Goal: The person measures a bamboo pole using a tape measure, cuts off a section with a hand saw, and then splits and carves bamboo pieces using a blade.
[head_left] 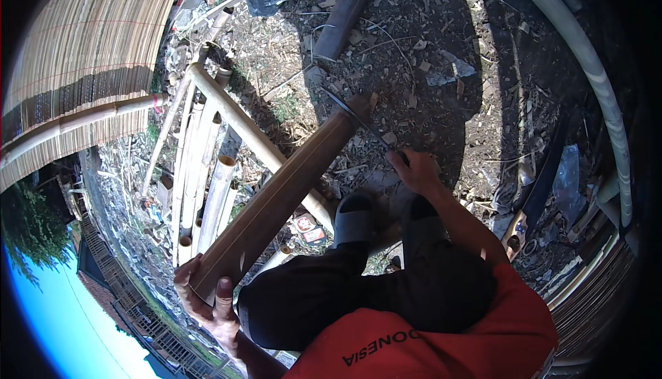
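My left hand (210, 306) grips the near end of a wide, brown length of bamboo (276, 203), thumb on top and fingers around the edge. The bamboo slants away to the far right, with a thin seam along its face. My right hand (416, 171) is closed around the dark handle of a machete (372, 131). The blade lies across the bamboo near its far end, its tip pointing up and left. Whether the edge has cut into the bamboo, I cannot tell.
Below the held piece runs a pale bamboo pole (241, 124). Several cut bamboo tubes (217, 186) stand at the left, near a slatted bamboo blind (96, 41). A dark beam (348, 14) lies ahead on ground strewn with chips. A curved pole (593, 69) borders the right.
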Tool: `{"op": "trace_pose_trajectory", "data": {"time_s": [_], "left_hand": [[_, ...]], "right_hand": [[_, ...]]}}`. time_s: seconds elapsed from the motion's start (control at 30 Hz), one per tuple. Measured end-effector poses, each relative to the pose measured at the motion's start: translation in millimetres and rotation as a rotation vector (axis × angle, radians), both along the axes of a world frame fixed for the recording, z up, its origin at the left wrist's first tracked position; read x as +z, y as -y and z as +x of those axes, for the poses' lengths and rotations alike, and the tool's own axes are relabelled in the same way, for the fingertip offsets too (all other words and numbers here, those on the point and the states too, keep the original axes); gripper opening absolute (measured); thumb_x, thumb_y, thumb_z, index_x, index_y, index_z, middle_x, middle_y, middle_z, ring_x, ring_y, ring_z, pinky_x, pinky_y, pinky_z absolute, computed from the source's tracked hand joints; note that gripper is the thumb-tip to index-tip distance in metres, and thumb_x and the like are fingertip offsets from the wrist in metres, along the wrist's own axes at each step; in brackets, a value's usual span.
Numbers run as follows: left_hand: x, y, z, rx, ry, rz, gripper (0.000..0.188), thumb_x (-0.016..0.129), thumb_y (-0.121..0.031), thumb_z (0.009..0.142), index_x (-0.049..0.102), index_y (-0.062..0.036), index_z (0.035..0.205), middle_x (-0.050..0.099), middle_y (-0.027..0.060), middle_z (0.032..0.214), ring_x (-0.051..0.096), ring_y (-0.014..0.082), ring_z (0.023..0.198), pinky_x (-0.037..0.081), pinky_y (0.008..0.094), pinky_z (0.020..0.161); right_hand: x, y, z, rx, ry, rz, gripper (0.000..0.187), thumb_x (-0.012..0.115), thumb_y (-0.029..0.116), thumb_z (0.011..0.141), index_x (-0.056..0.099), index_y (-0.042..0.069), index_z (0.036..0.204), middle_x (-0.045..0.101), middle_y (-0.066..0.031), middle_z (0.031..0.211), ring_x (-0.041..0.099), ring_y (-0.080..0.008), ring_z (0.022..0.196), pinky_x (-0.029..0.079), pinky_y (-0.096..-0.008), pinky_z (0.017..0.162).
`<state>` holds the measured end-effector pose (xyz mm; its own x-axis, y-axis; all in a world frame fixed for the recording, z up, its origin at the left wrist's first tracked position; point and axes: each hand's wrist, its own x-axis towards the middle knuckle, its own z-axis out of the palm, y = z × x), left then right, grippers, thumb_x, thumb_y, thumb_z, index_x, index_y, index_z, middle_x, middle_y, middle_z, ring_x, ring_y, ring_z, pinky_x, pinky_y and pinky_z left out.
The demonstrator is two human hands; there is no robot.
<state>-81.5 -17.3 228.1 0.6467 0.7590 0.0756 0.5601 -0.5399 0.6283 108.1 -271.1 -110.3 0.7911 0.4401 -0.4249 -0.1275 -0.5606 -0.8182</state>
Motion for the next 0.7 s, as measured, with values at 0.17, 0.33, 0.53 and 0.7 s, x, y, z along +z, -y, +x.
{"op": "trace_pose_trajectory", "data": {"time_s": [0.17, 0.33, 0.53, 0.7], "left_hand": [[24.9, 0.0, 14.2, -0.444, -0.052, -0.015, 0.047, 0.081, -0.03, 0.081, 0.065, -0.0071, 0.119, 0.059, 0.0168, 0.123, 0.057, 0.0359, 0.12, 0.046, 0.0538, 0.104], [15.4, 15.1, 34.9, 0.079, -0.179, 0.008, 0.035, 0.07, -0.032, 0.096, 0.067, -0.0025, 0.115, 0.064, 0.0156, 0.112, 0.061, 0.0266, 0.111, 0.048, 0.042, 0.099], [-16.0, -13.9, -1.0, 0.221, -0.059, -0.09, 0.035, 0.068, -0.033, 0.099, 0.069, 0.0013, 0.109, 0.068, 0.0119, 0.098, 0.062, 0.0208, 0.095, 0.049, 0.0376, 0.09], [-13.7, -22.9, -11.7, 0.245, -0.019, -0.168, 0.032, 0.067, -0.03, 0.097, 0.069, 0.0009, 0.107, 0.068, 0.0128, 0.098, 0.061, 0.0191, 0.093, 0.049, 0.0369, 0.088]], "right_hand": [[14.1, -6.0, 5.9, -0.029, -0.03, -0.02, 0.06, 0.064, 0.058, 0.097, 0.07, 0.0, 0.084, 0.066, -0.0195, 0.065, 0.07, -0.039, 0.065, 0.052, -0.0465, 0.061], [27.5, -31.2, -7.9, 0.125, 0.105, 0.209, 0.061, 0.061, 0.06, 0.097, 0.068, 0.001, 0.082, 0.063, -0.016, 0.06, 0.068, -0.0374, 0.06, 0.05, -0.0481, 0.058], [-22.5, -72.8, 28.1, 0.036, 0.212, 0.081, 0.062, 0.063, 0.058, 0.097, 0.066, 0.002, 0.069, 0.06, -0.0189, 0.055, 0.066, -0.0397, 0.055, 0.05, -0.0494, 0.056], [22.9, -78.4, 14.3, 0.264, 0.15, 0.282, 0.069, 0.058, 0.061, 0.099, 0.066, 0.001, 0.065, 0.062, -0.0221, 0.057, 0.067, -0.0425, 0.059, 0.051, -0.0518, 0.058]]}}
